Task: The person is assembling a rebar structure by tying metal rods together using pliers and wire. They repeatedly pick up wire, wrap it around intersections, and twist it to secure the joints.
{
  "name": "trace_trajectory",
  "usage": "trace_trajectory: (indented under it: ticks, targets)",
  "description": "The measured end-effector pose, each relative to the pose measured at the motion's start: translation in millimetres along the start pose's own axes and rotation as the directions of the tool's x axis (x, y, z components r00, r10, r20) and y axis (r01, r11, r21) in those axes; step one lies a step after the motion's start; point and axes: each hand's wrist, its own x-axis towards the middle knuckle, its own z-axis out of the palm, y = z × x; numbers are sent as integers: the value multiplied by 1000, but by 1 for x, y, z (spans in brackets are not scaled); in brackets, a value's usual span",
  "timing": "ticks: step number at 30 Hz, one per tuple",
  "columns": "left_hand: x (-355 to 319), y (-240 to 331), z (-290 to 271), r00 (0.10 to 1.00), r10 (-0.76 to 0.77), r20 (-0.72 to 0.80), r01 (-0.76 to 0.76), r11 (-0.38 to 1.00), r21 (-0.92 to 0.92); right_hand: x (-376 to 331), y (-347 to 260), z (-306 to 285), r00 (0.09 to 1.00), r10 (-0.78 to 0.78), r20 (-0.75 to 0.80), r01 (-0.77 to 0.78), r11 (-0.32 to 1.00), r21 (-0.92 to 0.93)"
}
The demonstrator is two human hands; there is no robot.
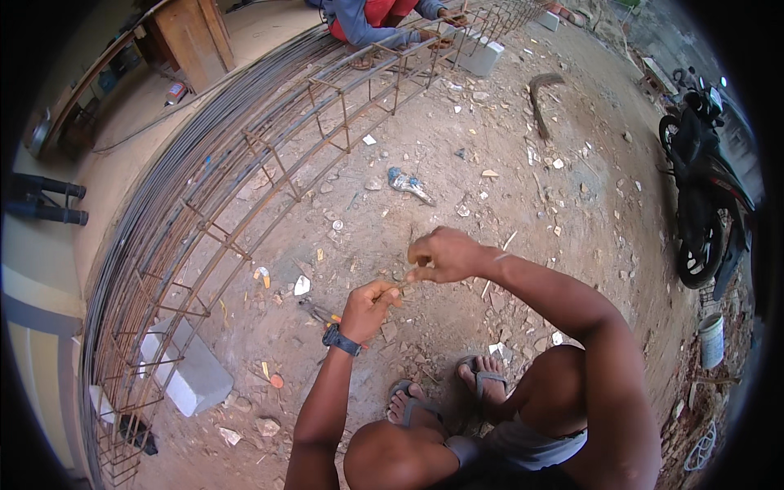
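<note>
My left hand (371, 309), with a dark watch on its wrist, is closed in a pinch over the dirt ground in front of my knees. Just above and to its right, my right hand (445, 255) bends down with its thumb and fingers curled together. The fingertips of both hands almost meet around something thin, too small to make out. A pair of pincers with yellow on its handles (322, 312) lies on the ground beside my left wrist. Farther out, a blue and grey object (411, 185), perhaps a tool, lies on the dirt.
A long rebar cage (273, 167) curves along the left, partly on pale blocks (192, 376), beside bundled steel bars (147, 200). Another person (371, 24) crouches at its far end. A motorcycle (706, 180) and a white bucket (711, 341) stand right. Rubble litters the ground.
</note>
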Motion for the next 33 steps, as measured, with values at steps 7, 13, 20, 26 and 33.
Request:
trace_trajectory:
  ticks: [7, 13, 20, 26, 33]
  targets:
    - [14, 20, 43, 999, 36, 10, -36, 997, 66, -35, 53, 9, 928, 236, -290, 112, 564, 818]
    - [25, 44, 54, 1000, 24, 20, -26, 994, 109, -19, 40, 15, 973, 112, -202, 103, 570, 815]
    - [18, 59, 52, 999, 28, -46, -21, 989, 146, -4, 47, 27, 994, 106, -28, -15, 383, 924]
    - [28, 47, 67, 998, 27, -49, -17, 980, 200, 0, 48, 39, 991, 115, -68, 20, 373, 928]
    - [43, 53, 85, 999, -39, -8, 40, 990, 135, 2, 58, 50, 971, 212, -107, 100, 44, 994]
